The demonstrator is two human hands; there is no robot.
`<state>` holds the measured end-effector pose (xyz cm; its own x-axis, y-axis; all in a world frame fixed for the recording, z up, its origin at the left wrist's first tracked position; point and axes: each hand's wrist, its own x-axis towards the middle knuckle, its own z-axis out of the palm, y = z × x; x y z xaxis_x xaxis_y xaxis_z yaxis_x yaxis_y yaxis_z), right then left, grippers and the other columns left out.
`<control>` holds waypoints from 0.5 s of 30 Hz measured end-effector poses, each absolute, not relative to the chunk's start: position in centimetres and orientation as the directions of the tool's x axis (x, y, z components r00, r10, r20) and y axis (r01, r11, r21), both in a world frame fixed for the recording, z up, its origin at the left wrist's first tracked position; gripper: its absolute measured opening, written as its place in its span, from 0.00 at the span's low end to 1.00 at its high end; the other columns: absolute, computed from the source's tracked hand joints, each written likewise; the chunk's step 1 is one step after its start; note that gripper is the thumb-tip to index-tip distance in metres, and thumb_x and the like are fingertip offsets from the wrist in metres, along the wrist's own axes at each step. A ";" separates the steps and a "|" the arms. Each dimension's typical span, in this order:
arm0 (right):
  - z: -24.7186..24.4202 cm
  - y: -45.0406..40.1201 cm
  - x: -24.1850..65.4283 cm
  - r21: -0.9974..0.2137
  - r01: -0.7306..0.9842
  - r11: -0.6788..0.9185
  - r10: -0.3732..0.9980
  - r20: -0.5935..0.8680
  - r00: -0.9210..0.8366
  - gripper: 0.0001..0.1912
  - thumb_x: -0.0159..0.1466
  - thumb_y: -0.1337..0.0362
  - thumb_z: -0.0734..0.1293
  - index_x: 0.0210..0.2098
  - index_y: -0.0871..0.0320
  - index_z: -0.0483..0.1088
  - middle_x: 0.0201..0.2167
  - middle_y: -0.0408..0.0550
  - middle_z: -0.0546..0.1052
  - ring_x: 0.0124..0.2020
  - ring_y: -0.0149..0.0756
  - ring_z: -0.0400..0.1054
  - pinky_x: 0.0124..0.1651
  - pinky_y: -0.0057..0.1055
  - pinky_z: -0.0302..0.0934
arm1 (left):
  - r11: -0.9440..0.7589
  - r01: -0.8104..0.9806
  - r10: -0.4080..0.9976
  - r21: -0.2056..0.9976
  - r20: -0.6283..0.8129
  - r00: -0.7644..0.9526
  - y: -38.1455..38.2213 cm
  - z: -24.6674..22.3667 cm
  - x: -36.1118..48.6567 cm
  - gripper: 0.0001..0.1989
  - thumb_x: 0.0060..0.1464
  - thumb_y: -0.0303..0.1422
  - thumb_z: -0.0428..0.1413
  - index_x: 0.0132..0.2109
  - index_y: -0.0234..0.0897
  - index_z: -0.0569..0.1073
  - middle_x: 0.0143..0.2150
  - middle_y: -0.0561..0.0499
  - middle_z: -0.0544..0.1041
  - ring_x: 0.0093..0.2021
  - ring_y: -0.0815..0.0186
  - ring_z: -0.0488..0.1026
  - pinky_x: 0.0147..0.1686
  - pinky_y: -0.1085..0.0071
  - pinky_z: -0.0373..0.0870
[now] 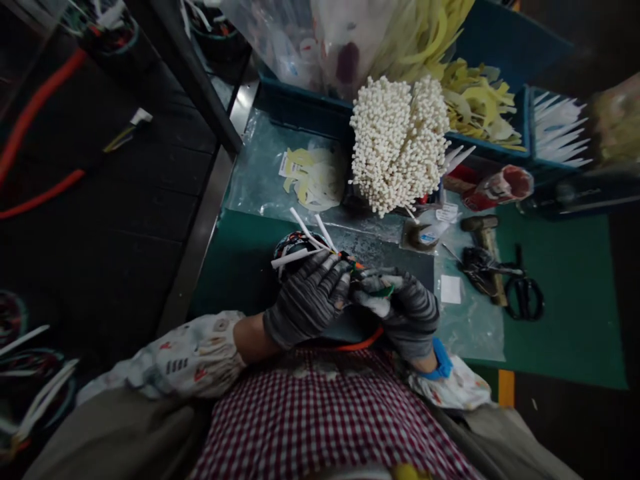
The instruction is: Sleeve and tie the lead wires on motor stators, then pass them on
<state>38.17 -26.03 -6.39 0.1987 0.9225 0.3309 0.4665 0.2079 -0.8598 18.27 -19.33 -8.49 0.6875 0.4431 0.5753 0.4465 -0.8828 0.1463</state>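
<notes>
Left hand: The grey striped knit glove of the left hand (307, 300) is seen with its fingers bent, closed on a bundle of thin multicoloured wires (357, 265).
Right hand: The same bundle is gripped by the right hand (407, 307), likewise gloved; a short strip of green material (384, 292) is seen at its fingers. Which single wire is pinched by either hand cannot be told.
Wire bundle: It is held between the two hands, in front of the checked garment (320, 420), over the near edge of the table. A dark round coil of wires (287, 245) is seen just beyond the left hand, partly covered by slim white tubes (295, 257) that are fanned out from the fingertips.
Wrist: The right wrist is circled by a bright blue band (441, 360).
Tool side: On the green table mat (565, 300), to the right, a wooden-handled hammer (487, 243), a dark tool with a thin metal shaft (477, 267) and black-handled scissors (525, 299) are laid close together. A small white paper square (451, 290) is set nearer the right hand.
Far side: A dense stack of thin cream-white rods (395, 140) is placed beyond the hands, between flat pale-yellow strips (317, 177) and a blue plastic bin (527, 120) filled with yellow strips.
</notes>
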 end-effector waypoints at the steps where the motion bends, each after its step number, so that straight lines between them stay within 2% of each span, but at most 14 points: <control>1: -6.8 -25.7 37.4 -0.897 0.394 0.203 0.895 0.333 0.297 0.07 0.67 0.58 0.79 0.42 0.49 0.81 0.38 0.44 0.88 0.38 0.42 0.85 0.43 0.38 0.82 | -0.877 0.452 0.458 0.163 0.568 0.683 -19.3 -8.7 18.2 0.14 0.72 0.28 0.56 0.59 0.25 0.77 0.59 0.34 0.85 0.63 0.52 0.81 0.66 0.52 0.78; 4: -8.3 -24.4 35.4 -0.927 0.303 0.221 0.809 0.348 0.474 0.05 0.71 0.57 0.76 0.43 0.50 0.79 0.38 0.43 0.86 0.39 0.40 0.83 0.46 0.38 0.81 | -0.890 0.393 0.455 0.231 0.516 0.726 -18.4 -8.3 16.4 0.20 0.76 0.34 0.52 0.67 0.28 0.73 0.65 0.34 0.81 0.68 0.51 0.78 0.67 0.52 0.76; 7: -10.0 -23.5 34.3 -0.904 0.387 0.183 0.744 0.385 0.547 0.11 0.76 0.51 0.69 0.47 0.51 0.79 0.42 0.48 0.85 0.44 0.43 0.81 0.53 0.45 0.78 | -0.875 0.246 0.449 0.417 0.509 0.735 -15.4 -7.1 12.9 0.28 0.80 0.49 0.40 0.63 0.40 0.77 0.60 0.43 0.85 0.66 0.55 0.80 0.66 0.55 0.78; 8: -10.5 -23.2 34.0 -0.902 0.395 0.175 0.748 0.382 0.542 0.14 0.77 0.49 0.67 0.49 0.51 0.79 0.43 0.49 0.84 0.46 0.45 0.81 0.56 0.47 0.77 | -0.824 0.239 0.513 0.514 0.497 0.700 -13.9 -6.9 11.7 0.33 0.79 0.54 0.35 0.60 0.42 0.79 0.57 0.44 0.87 0.63 0.56 0.82 0.64 0.55 0.79; 9: -10.9 -23.0 33.7 -0.910 0.373 0.182 0.769 0.368 0.523 0.16 0.78 0.47 0.65 0.51 0.50 0.78 0.44 0.49 0.84 0.47 0.45 0.80 0.58 0.49 0.76 | -0.729 0.296 0.635 0.617 0.450 0.628 -12.0 -6.8 10.9 0.37 0.78 0.56 0.32 0.56 0.43 0.80 0.55 0.45 0.87 0.60 0.57 0.83 0.61 0.57 0.81; 10: -11.1 -22.8 33.4 -0.925 0.323 0.202 0.805 0.344 0.484 0.17 0.78 0.46 0.64 0.51 0.50 0.78 0.43 0.48 0.84 0.46 0.45 0.80 0.57 0.49 0.76 | -0.657 0.371 0.721 0.656 0.405 0.562 -10.0 -6.9 10.4 0.36 0.79 0.50 0.29 0.57 0.39 0.80 0.56 0.41 0.86 0.59 0.56 0.83 0.59 0.56 0.82; 11: -11.2 -22.6 33.2 -0.941 0.252 0.224 0.847 0.316 0.427 0.17 0.78 0.46 0.64 0.50 0.49 0.77 0.42 0.47 0.84 0.44 0.44 0.81 0.54 0.47 0.77 | -0.599 0.451 0.779 0.661 0.351 0.520 -7.8 -7.2 10.3 0.32 0.79 0.45 0.33 0.58 0.35 0.79 0.57 0.37 0.85 0.59 0.54 0.83 0.59 0.53 0.82; 12: -11.1 -22.4 33.0 -0.955 0.178 0.239 0.888 0.289 0.359 0.16 0.78 0.45 0.65 0.49 0.49 0.76 0.40 0.45 0.84 0.41 0.42 0.81 0.51 0.44 0.79 | -0.533 0.598 0.834 0.599 0.253 0.489 -5.6 -7.7 10.7 0.26 0.78 0.42 0.39 0.57 0.35 0.80 0.57 0.38 0.85 0.58 0.55 0.83 0.61 0.54 0.81; 13: -11.0 -22.2 32.8 -0.962 0.119 0.245 0.918 0.270 0.291 0.15 0.77 0.45 0.66 0.48 0.48 0.76 0.39 0.44 0.84 0.39 0.41 0.81 0.47 0.41 0.79 | -0.501 0.660 0.857 0.560 0.213 0.470 -3.5 -8.3 11.4 0.21 0.74 0.40 0.48 0.56 0.32 0.81 0.56 0.36 0.85 0.58 0.51 0.82 0.63 0.49 0.79; 15: -10.7 -22.0 32.7 -0.969 0.068 0.237 0.950 0.246 0.191 0.14 0.75 0.46 0.69 0.46 0.48 0.75 0.38 0.42 0.84 0.36 0.39 0.81 0.42 0.37 0.79 | -0.521 0.684 0.838 0.510 0.153 0.525 -0.3 -9.5 13.6 0.13 0.65 0.35 0.60 0.52 0.34 0.84 0.59 0.36 0.83 0.60 0.47 0.80 0.66 0.45 0.76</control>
